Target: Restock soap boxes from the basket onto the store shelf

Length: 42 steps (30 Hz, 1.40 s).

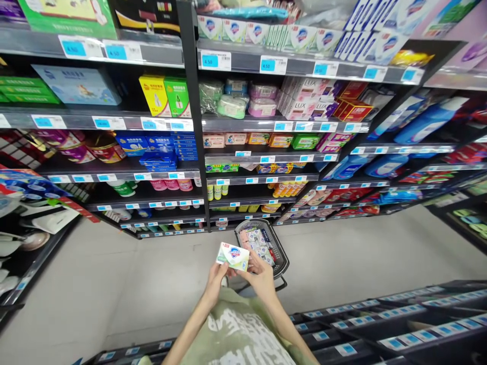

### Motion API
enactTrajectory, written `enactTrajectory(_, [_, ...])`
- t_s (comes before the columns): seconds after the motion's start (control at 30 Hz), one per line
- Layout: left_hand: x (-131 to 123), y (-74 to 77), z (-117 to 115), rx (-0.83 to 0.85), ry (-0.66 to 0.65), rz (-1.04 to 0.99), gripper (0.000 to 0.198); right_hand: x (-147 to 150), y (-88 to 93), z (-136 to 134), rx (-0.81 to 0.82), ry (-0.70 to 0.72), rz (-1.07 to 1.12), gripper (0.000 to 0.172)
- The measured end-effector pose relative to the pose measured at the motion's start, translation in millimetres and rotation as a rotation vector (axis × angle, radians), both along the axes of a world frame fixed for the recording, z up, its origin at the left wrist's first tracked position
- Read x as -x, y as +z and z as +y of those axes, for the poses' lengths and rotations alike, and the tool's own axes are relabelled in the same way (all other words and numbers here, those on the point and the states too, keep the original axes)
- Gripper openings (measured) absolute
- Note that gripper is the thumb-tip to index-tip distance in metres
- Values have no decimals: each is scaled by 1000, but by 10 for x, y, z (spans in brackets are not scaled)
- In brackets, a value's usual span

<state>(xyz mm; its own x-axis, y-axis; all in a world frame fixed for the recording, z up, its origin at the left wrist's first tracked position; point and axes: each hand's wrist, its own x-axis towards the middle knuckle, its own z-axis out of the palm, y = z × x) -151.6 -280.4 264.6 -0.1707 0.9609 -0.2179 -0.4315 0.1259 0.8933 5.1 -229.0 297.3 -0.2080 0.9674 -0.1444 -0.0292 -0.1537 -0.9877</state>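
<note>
A white and green soap box (233, 256) with a blue shield mark is held between both hands in front of my body. My left hand (217, 276) grips its lower left corner, thumb on the front face. My right hand (262, 274) holds the right end, fingers along the edge. Behind and below the box, a dark shopping basket (280, 248) stands on the floor with several small boxes (256, 238) in it. Similar white and green soap boxes (254, 33) line an upper shelf ahead.
Black shelves (262, 124) with price tags stretch across the front, stocked with packaged soaps. Blue bags (426, 121) lie on the right shelves. Kitchen utensils (34, 241) hang at the left. Another shelf unit (365, 329) runs close behind me. Grey floor (163, 268) lies between.
</note>
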Motion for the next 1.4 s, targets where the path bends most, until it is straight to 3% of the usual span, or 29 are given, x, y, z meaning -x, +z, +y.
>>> enactTrajectory(0.7, [12, -25, -11, -22, 44, 32, 45, 24, 62, -2, 37, 14, 45, 77])
enactTrajectory(0.8, [24, -2, -1, -51, 90, 29, 44, 51, 71, -20, 125, 15, 164, 76])
enactTrajectory(0.9, [40, 61, 14, -148, 110, 33, 45, 71, 46, -66, 318, -24, 334, 62])
enactTrajectory(0.97, [50, 102, 19, -200, 82, 36, 44, 74, 27, -91, 482, -44, 467, 51])
enactTrajectory(1.07, [47, 157, 31, -237, 14, 21, 42, 63, 20, -92, 647, 42, 655, 45])
enactTrajectory(1.17, [23, 221, 63, -282, -46, 8, 43, 44, 25, -64, 688, 101, 741, 44])
enactTrajectory(1.4, [-9, 299, 104, -284, -83, 2, 44, 16, 3, -57, 706, 90, 821, 53])
